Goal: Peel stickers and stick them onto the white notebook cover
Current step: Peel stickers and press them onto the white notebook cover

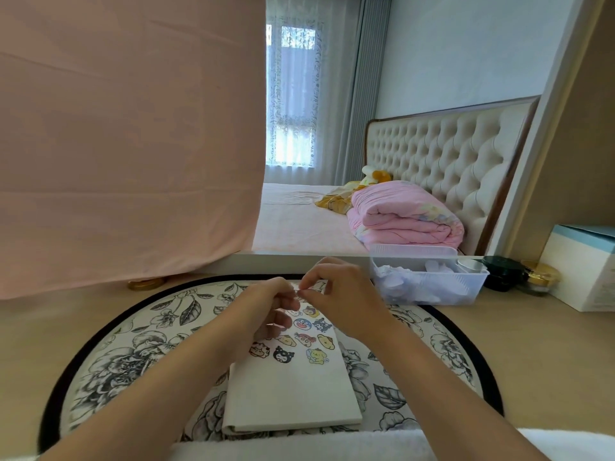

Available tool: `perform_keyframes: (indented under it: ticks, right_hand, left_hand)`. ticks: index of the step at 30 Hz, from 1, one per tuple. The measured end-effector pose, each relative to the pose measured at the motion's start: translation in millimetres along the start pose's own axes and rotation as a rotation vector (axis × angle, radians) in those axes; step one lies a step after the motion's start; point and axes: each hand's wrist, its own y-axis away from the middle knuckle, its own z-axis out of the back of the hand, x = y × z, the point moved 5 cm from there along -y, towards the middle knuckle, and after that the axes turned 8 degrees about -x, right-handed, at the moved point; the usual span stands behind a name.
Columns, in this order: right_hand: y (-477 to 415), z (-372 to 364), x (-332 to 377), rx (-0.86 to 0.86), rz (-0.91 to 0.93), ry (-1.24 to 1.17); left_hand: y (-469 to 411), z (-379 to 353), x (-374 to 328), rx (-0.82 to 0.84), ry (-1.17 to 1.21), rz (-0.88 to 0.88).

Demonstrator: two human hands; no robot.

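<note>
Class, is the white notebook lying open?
No, the notebook lies closed on the flowered mat, its cover facing up.

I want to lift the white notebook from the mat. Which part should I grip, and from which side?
Probably the near short edge, from your own side: the white notebook lies flat, its near half bare, while stickers, the left hand and the right hand occupy the far end.
</note>
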Motion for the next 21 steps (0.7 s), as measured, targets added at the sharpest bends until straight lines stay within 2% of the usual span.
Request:
perform_keyframes:
  ticks: [4, 6, 8, 10, 14, 21]
  right_hand:
    - [-1, -3, -1, -0.018, -0.214, -0.215]
    - [0, -6, -5, 0.026, -0.355, -0.364]
    - [4, -8, -9, 0.075, -0.474, -0.512]
    - [6, -8, -11, 0.102, -0.552, -0.6]
    - [8, -8, -12, 0.144, -0.607, -0.652]
    - [9, -10, -13, 0.147, -0.612, -0.622]
  left_hand:
    - [4, 2, 3, 0.194, 0.202, 0.117]
    - [1, 9, 0, 0.123, 0.243, 0.101]
    - [-2, 19, -6, -0.039, 0.107, -0.028]
    - [-1, 24, -12, -0.103, -0.08, -0.191]
    - [6, 21, -13, -0.079, -0.274, -0.352]
    - [10, 21, -17, -0.19, -0.318, -0.466]
